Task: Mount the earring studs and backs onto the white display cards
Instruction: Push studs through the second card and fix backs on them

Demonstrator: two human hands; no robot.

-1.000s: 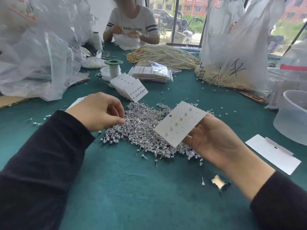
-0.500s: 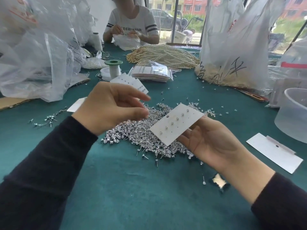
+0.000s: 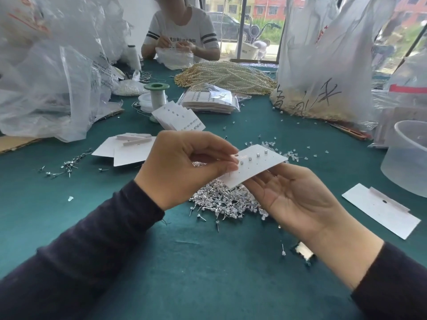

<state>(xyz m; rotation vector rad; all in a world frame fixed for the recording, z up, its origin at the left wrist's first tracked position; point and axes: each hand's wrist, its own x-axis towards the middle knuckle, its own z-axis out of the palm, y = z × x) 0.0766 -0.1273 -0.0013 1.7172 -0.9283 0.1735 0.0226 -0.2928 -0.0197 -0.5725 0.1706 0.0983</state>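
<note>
Display card is up in the air over the middle of the surface, tilted, right above the big silvery pile of studs. Four little studs are already sitting in a slanted row on it, plus a few bare holes below them.

Both hands are on it. Right hand is palm up and holds the card by its right end, with the fingers tucked behind the card, so I can't see them. Left hand comes in from the left with thumb and forefinger pinched together at the card's left end, on what looks like an earring stud. It's tiny; only a thin pin shows just under the thumb.

Around that: a couple of blank cards lie flat on the left, with loose studs scattered beside them. One more blank card lies on the right, near a clear plastic tub. Clear earring backs are sprinkled just past the held card. Further back there's a fanned stack of filled cards, a green-topped spool, a heap of pearl strands and big plastic bags on both sides. Another person in a white tee sits across the surface.
</note>
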